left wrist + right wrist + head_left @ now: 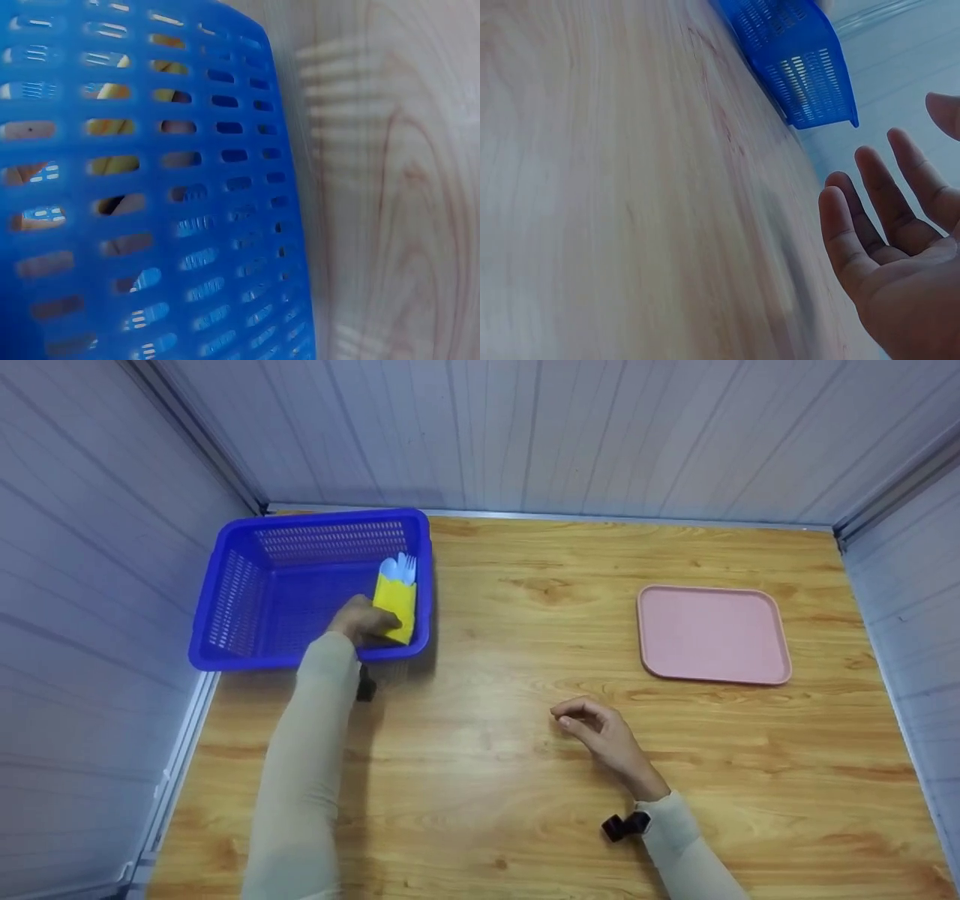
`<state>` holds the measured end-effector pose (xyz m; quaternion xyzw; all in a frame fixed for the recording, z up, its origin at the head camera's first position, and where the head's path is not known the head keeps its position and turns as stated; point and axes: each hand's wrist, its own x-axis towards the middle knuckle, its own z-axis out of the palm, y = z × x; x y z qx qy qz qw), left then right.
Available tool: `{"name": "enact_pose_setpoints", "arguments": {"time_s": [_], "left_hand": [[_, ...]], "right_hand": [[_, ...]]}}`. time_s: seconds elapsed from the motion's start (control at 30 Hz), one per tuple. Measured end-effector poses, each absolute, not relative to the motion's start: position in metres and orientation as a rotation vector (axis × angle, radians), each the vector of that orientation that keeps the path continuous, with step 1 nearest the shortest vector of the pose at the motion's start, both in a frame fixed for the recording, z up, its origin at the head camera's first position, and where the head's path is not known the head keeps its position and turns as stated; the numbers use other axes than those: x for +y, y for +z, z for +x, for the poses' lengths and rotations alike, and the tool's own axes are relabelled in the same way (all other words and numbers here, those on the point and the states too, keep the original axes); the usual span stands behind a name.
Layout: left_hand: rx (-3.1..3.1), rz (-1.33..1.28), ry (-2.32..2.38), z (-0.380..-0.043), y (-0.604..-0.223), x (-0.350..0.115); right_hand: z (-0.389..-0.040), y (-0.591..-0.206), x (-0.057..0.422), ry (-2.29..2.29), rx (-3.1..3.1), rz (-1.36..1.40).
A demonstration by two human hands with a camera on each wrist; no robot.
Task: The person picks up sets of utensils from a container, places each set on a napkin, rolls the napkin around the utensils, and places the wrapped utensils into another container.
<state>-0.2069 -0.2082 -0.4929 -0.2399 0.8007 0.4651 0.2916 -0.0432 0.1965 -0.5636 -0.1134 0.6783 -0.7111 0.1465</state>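
At the right end of the blue basket (262, 664), my left hand (360, 619) grips a yellow cutlery pouch (396, 598) by its lower part, thumb across its front. A light blue spoon (388, 568) and fork (410, 570) stick out of the pouch's top, with another handle or blade between them. In the left wrist view the basket's slotted wall (247, 195) covers most of the hand and pouch. My right hand (607, 739) hovers over the table with nothing in it, fingers loosely bent and spread in the right wrist view.
A pink tray (712, 634) lies on the right side of the wooden table (495, 780). Pale panel walls (495, 435) close in the back and both sides. The basket stands at the back left corner.
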Motion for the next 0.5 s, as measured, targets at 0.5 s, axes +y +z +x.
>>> {"name": "enact_pose_setpoints", "arguments": {"time_s": [0.5], "left_hand": [[2.168,-0.613,1.171,-0.216,-0.509,-0.198]], "right_hand": [[-0.04,-0.567,0.193,-2.011,1.978,-0.327]]}}
